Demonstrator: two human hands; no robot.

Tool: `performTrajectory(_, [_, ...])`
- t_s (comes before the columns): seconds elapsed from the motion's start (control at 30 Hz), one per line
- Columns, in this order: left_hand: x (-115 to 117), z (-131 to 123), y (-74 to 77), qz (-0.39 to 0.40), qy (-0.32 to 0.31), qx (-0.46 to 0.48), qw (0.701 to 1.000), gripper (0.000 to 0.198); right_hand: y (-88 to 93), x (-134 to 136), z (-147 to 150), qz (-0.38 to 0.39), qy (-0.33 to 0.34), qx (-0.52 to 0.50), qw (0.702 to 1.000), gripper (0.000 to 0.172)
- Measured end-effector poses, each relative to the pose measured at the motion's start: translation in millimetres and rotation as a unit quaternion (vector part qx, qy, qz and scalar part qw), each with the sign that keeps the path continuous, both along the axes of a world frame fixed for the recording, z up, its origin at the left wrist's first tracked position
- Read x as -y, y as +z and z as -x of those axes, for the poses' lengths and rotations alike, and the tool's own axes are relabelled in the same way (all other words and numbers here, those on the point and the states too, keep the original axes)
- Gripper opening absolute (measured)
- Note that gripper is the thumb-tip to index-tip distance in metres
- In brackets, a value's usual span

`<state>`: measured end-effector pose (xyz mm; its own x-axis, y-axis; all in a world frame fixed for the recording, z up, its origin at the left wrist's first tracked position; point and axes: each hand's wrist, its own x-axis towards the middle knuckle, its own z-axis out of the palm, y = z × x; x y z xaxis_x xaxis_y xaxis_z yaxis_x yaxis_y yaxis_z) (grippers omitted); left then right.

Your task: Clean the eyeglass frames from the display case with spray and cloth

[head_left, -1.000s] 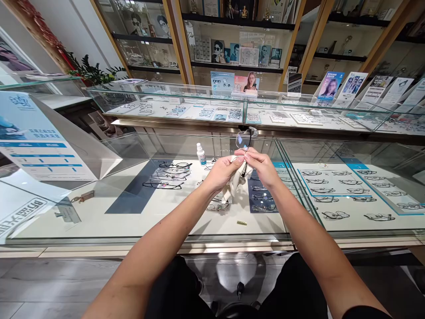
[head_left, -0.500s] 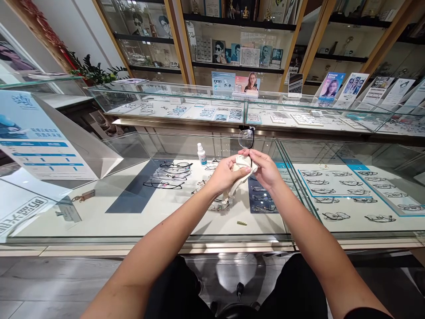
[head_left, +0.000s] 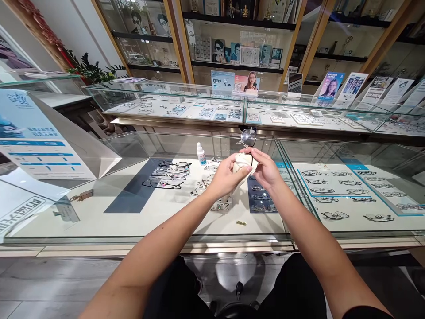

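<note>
Above the glass counter, a pair of glasses (head_left: 248, 137) stands upright on end, one lens showing above my fingers and the lower part covered by a cream cloth (head_left: 241, 163). My left hand (head_left: 227, 176) is closed on the cloth, its thumb pressed across the front. My right hand (head_left: 264, 168) grips the frame of the glasses from the right, fingertips near the middle of the frame. Both hands meet around the cloth.
A white spray bottle (head_left: 201, 154) stands behind and left of my hands. Rows of spectacles (head_left: 166, 173) show in the glass case (head_left: 93, 226). A folded sign (head_left: 43, 137) stands at the left. A small gold bar (head_left: 241, 223) lies near the front.
The glasses have turned slightly, and the visible lens has shifted a little to the right. Both hands keep their hold, with the cloth bunched closer under the left thumb.
</note>
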<state>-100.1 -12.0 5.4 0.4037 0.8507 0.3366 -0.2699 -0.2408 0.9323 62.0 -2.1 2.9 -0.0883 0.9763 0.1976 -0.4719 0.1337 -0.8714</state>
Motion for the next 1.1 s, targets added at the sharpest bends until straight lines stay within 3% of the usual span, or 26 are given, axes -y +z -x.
performTrajectory(0.27, [10.1,-3.7,4.0,0.019,0.059,0.006,0.998,0.064,-0.6,1.9,1.9,0.011,0.010,0.027,1.000,0.043])
performTrajectory(0.6, [10.7,-2.5,7.4,0.020,0.114,0.042,0.992,0.057,1.4,10.7,11.5,-0.028,0.001,0.032,0.999,0.036])
performTrajectory(1.1, [10.0,-1.8,7.0,0.015,0.118,0.034,0.992,0.067,3.3,12.9,8.5,-0.060,-0.026,0.070,0.995,0.039])
